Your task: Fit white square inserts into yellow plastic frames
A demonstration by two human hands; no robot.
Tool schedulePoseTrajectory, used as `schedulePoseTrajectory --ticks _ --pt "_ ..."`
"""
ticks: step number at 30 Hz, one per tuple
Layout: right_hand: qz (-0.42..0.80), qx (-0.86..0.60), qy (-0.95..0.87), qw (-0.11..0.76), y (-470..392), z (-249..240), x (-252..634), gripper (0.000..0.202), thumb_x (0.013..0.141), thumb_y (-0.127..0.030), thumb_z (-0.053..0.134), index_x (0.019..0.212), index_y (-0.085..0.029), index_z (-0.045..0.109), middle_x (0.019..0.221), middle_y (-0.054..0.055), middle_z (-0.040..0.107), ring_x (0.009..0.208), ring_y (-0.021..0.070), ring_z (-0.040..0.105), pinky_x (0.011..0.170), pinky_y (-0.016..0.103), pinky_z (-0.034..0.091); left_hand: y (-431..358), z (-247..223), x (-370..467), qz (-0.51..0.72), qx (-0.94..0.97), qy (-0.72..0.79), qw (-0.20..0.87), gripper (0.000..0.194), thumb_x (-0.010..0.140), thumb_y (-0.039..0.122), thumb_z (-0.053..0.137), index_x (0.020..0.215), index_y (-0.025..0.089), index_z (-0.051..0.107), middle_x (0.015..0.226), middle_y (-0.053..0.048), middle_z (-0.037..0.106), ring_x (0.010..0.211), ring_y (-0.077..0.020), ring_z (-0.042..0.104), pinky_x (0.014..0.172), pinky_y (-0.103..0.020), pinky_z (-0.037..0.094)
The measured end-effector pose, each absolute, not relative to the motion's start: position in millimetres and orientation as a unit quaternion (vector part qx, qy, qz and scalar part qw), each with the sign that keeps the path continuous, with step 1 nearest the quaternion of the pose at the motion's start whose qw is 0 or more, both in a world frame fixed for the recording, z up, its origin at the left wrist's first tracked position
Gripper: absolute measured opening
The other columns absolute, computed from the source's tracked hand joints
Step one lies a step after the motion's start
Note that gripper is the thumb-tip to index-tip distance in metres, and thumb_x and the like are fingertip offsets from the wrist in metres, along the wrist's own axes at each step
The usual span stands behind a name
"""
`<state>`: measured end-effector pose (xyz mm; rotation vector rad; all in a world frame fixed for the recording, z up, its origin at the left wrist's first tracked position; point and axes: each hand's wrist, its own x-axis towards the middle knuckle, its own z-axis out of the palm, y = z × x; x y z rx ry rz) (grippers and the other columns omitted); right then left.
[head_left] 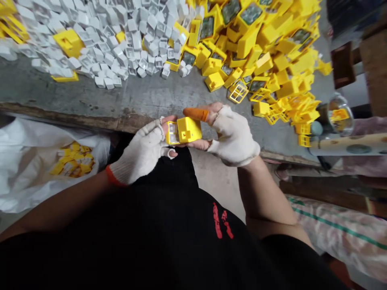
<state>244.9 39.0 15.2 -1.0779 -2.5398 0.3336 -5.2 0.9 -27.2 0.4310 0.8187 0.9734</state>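
Observation:
Both my hands wear white fingerless-style gloves and meet over the near table edge around one yellow plastic box. My left hand pinches the box's left end, where a yellow window-like frame shows grey-white pieces behind it. On the other end, my right hand grips the box between the thumb side and a finger wearing an orange cover. A small cross-shaped notch marks the box's upper face. Its underside is hidden.
Loose white plastic caps cover the back left of the grey table. Yellow boxes and yellow grid frames pile up at the right. A white sack holding yellow pieces stands lower left; a clear jar lies far right.

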Motion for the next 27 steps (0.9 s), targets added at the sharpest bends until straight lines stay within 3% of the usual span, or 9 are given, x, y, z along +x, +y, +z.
schedulePoseTrajectory --ticks 5,9,12,16,22,25,27 --pt "0.089 -0.366 -0.906 0.195 27.5 15.2 238.5 0.072 0.113 -0.075 0.062 0.163 -0.023 0.072 0.136 0.016 0.081 0.119 0.0344 0.077 0.104 0.054 0.068 0.7 -19.1 3.4 0.453 0.199 0.389 0.777 0.016 0.105 0.028 0.083 0.117 0.018 0.078 0.126 -0.011 0.086 0.085 -0.0204 0.082 0.058 -0.025 0.064" --pt "0.063 -0.354 -0.909 0.211 27.7 7.1 240.8 0.078 0.115 -0.081 0.050 0.160 -0.021 0.074 0.133 0.015 0.082 0.116 0.0322 0.077 0.100 0.050 0.066 -1.5 -18.9 7.0 0.445 0.205 0.395 0.777 0.016 0.104 0.027 0.083 0.117 0.017 0.080 0.114 -0.010 0.086 0.084 -0.0195 0.082 0.059 -0.024 0.064" --pt "0.054 -0.358 -0.909 0.206 24.8 2.1 242.1 0.080 0.114 -0.084 0.049 0.159 -0.024 0.074 0.132 0.013 0.083 0.114 0.0320 0.077 0.101 0.050 0.064 -4.6 -22.0 8.0 0.455 0.208 0.395 0.771 0.022 0.102 0.028 0.086 0.120 0.018 0.081 0.116 -0.011 0.087 0.092 -0.0220 0.085 0.064 -0.025 0.066" --pt "0.029 -0.354 -0.911 0.209 18.8 1.0 242.1 0.073 0.117 -0.078 0.049 0.161 -0.024 0.073 0.132 0.014 0.083 0.112 0.0304 0.076 0.098 0.048 0.061 -10.3 -28.6 8.1 0.470 0.248 0.382 0.756 0.037 0.097 0.038 0.092 0.126 0.017 0.085 0.125 -0.015 0.087 0.103 -0.0277 0.086 0.071 -0.031 0.070" --pt "-0.028 -0.355 -0.909 0.215 3.3 -8.7 224.6 0.054 0.119 -0.062 0.059 0.154 -0.026 0.077 0.134 0.014 0.082 0.111 0.0302 0.071 0.096 0.049 0.056 -17.3 -39.2 -3.0 0.473 0.359 0.402 0.697 0.053 0.103 0.057 0.083 0.140 0.019 0.085 0.129 -0.013 0.086 0.108 -0.0312 0.085 0.080 -0.040 0.074" --pt "-0.039 -0.384 -0.891 0.240 -3.9 -21.0 212.0 0.039 0.120 -0.046 0.063 0.151 -0.027 0.079 0.136 0.013 0.083 0.116 0.0302 0.072 0.099 0.048 0.055 -17.1 -38.3 -12.2 0.444 0.463 0.456 0.617 0.061 0.095 0.048 0.091 0.146 0.018 0.080 0.126 -0.011 0.086 0.111 -0.0314 0.084 0.093 -0.042 0.073" --pt "0.037 -0.404 -0.871 0.275 -3.1 -27.6 208.6 0.048 0.117 -0.056 0.068 0.156 -0.029 0.076 0.140 0.013 0.082 0.121 0.0321 0.073 0.104 0.050 0.058 -16.4 -35.9 -16.6 0.429 0.525 0.471 0.564 0.057 0.091 0.038 0.091 0.142 0.015 0.079 0.125 -0.012 0.086 0.112 -0.0309 0.084 0.100 -0.043 0.072"
